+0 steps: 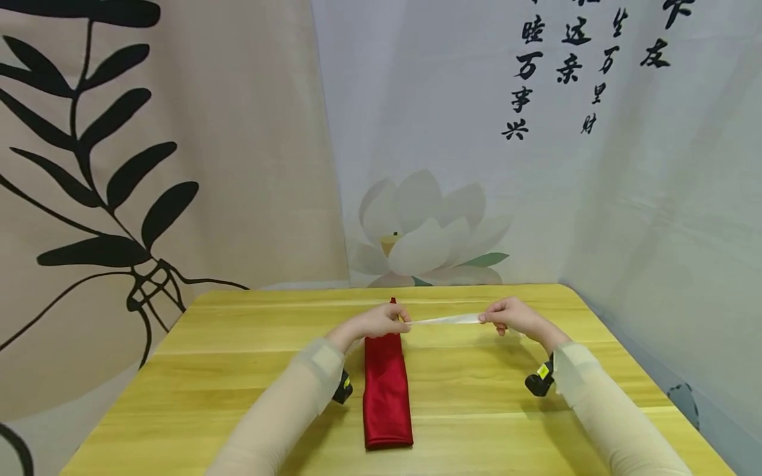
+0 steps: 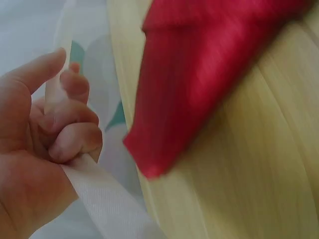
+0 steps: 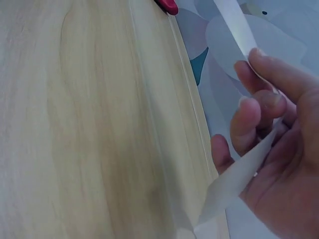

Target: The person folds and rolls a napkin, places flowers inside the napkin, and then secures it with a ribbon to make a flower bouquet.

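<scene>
White ribbon stretches between both hands above the worktop, toward its far edge, in the head view. We see the left hand and the right hand each pinching it. Red satin cloth lies midway between the side edges, folded into a narrow strip; we judge its folding done, while the ribbon shows no knot. Beyond the far edge hangs a fabric backdrop with lotus, black leaves and calligraphy.

In the left wrist view, we find fingers curled round the ribbon, near the cloth's pointed end.

In the right wrist view, we see thumb and fingers gripping it, its tail crossing the palm.
</scene>
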The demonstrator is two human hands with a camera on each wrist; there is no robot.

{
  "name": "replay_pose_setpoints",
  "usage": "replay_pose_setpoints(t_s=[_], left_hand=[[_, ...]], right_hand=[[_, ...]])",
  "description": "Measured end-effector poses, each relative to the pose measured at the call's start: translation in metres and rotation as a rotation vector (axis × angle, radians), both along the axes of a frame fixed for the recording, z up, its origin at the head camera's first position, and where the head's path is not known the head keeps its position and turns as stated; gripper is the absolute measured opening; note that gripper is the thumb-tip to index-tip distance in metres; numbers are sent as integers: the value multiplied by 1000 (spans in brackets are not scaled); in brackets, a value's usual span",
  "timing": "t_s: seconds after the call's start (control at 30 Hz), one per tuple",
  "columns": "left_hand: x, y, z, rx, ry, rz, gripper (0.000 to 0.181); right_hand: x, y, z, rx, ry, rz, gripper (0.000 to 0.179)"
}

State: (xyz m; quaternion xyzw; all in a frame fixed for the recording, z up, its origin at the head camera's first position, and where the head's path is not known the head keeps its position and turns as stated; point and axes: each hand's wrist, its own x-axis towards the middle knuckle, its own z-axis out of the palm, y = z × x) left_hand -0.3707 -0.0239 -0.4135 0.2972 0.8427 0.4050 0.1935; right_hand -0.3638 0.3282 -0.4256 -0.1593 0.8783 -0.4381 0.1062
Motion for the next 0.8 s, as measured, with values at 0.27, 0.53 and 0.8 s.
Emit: replay_pose_setpoints(t_s=[0.27,0.53,0.8], left_hand=[[0,-53,-5,6,-78,36,30],[5,-92,-6,-17,-76,100,28],[6,-125,-3,-22,-21,118,27]], right_hand=[[-2,-7,1,-10,-7,72,35],[-5,-12,0,-25,-29,96,33],[-11,-14,-3,-18,-32,109,34]])
